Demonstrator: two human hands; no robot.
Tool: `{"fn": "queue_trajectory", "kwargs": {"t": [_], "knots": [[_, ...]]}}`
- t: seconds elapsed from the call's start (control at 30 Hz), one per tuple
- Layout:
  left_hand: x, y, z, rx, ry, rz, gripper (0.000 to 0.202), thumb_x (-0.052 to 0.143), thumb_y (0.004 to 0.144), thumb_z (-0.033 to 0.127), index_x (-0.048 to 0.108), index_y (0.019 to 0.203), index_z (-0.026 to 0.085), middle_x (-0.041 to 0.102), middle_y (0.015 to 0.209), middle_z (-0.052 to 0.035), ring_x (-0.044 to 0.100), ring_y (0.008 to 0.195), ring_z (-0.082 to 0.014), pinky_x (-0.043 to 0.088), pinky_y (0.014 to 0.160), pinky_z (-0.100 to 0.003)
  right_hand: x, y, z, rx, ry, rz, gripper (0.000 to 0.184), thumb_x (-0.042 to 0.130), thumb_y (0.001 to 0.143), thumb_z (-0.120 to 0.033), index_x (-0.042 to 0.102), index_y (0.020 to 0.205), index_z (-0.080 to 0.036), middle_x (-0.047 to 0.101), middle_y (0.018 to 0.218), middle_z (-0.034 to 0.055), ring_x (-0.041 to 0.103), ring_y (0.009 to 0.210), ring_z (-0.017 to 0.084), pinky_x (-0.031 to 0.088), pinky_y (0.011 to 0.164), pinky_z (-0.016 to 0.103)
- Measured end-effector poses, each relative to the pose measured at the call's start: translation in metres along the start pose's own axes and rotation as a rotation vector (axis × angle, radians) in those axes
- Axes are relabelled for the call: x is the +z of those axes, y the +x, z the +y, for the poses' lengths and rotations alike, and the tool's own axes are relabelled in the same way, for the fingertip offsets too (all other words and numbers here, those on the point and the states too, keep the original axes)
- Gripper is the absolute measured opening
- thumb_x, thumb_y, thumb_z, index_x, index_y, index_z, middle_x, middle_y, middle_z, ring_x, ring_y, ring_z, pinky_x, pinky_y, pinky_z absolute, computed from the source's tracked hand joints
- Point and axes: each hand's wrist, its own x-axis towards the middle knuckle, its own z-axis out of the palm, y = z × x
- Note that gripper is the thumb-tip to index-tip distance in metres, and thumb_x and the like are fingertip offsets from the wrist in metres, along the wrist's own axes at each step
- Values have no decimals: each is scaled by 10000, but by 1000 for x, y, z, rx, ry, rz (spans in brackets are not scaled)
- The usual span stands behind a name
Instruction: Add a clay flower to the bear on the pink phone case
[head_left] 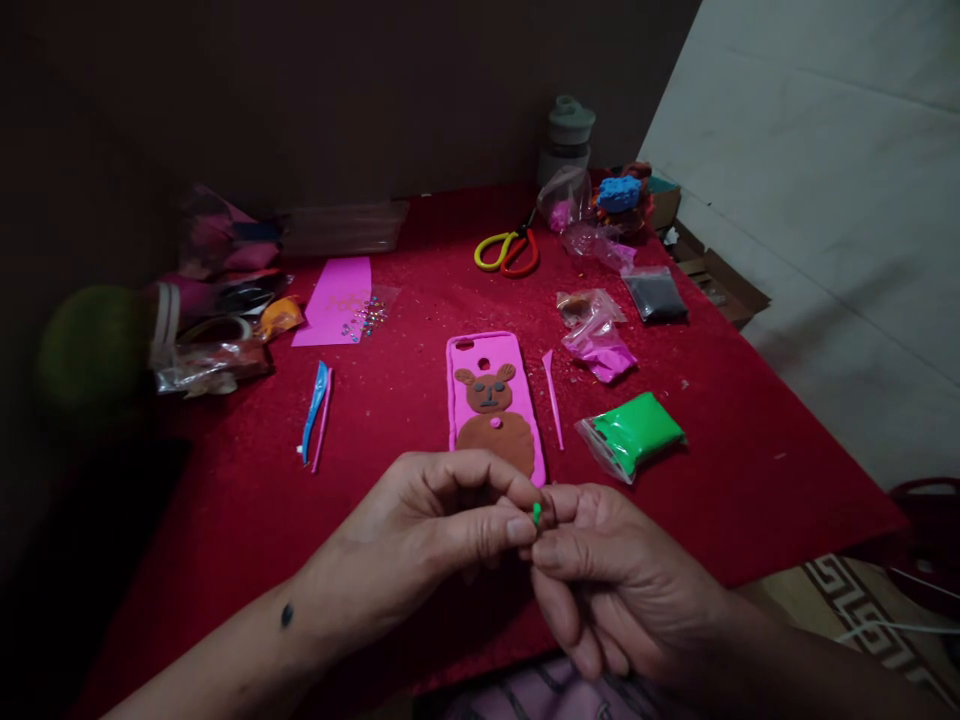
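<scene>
Scissors (523,232) with yellow and red handles on a red-covered table (727,490), lidded bottle (568,138) beyond the scissors to the right, blue lump (619,194) to the scissors' right, pink sheet (321,312) and see-through plastic container (345,228) to their left

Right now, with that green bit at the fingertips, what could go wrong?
1. The green bit is tiny; where left hand and right hand meet, it might get squashed or dropped.
2. The left hand overlaps the pink case in view; a low knuckle could dent the brown bear.
</scene>
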Motion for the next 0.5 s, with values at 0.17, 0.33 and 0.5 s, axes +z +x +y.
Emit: {"fn": "queue_trajectory", "kwargs": {"t": [0.17,0.33,0.5], "knots": [[2,-1,0,22,-3,12,146,753,769,282,724,854,168,680,784,-12,599,724,-117,447,689,-226,3,-1,0,1,-54,35,221,721,757,-266,596,836,-102,618,499,9,489,304,60,303,282,94],[5,-4,2,73,-7,23,72,720,802,239,718,804,167,671,723,5,589,682,-101,450,681,-220,7,1,-1,10,-69,58,230,731,730,-260,588,830,-111,621,506,2,468,292,52,293,270,91],[4,-5,0,61,-25,12,99,726,799,262,710,809,165,668,728,-4,591,673,-112,446,651,-228,6,0,-2,-18,-61,48,218,722,731,-236,590,851,-111,632,526,9,504,313,60,317,282,86]]}}
